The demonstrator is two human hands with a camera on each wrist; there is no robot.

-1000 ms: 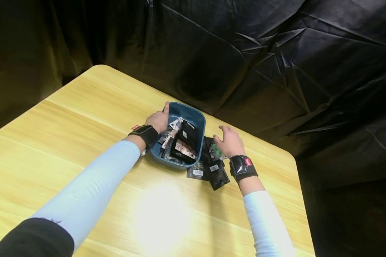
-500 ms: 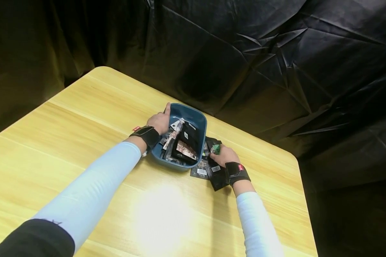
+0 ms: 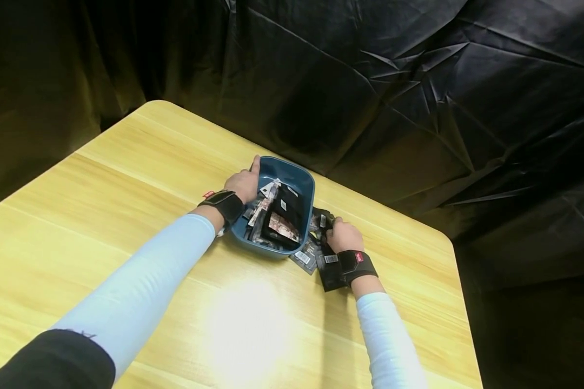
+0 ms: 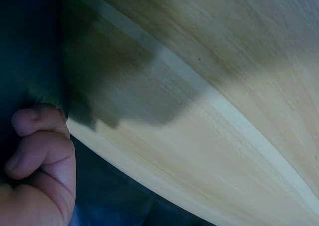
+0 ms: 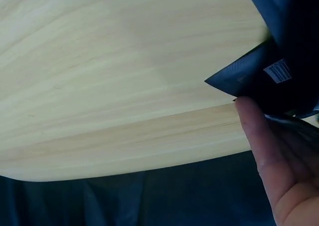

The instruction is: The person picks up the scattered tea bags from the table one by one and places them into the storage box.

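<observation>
A dark blue plastic bin (image 3: 313, 197) sits near the table's back edge, holding several flat printed packets (image 3: 283, 224). My left hand (image 3: 243, 185) grips the bin's left wall, index finger along the rim; in the left wrist view its curled fingers (image 4: 47, 148) show beside the dark wall. Right of the bin lie loose black packets, one with a barcode (image 3: 329, 273) and another by the bin's foot (image 3: 304, 258). My right hand (image 3: 346, 236) pinches a black packet (image 3: 323, 220) from that pile. The right wrist view shows its fingers (image 5: 256, 136) against the dark packets; the thumb is hidden.
The light wood table (image 3: 165, 156) has rounded corners. Black sheeting (image 3: 321, 81) hangs behind its back edge. A bright glare spot (image 3: 248, 329) lies on the front of the tabletop.
My right hand has come down and left onto the loose packets and taken hold of one. The green print is out of sight, and the pile has shifted slightly. The left hand stays on the bin.
</observation>
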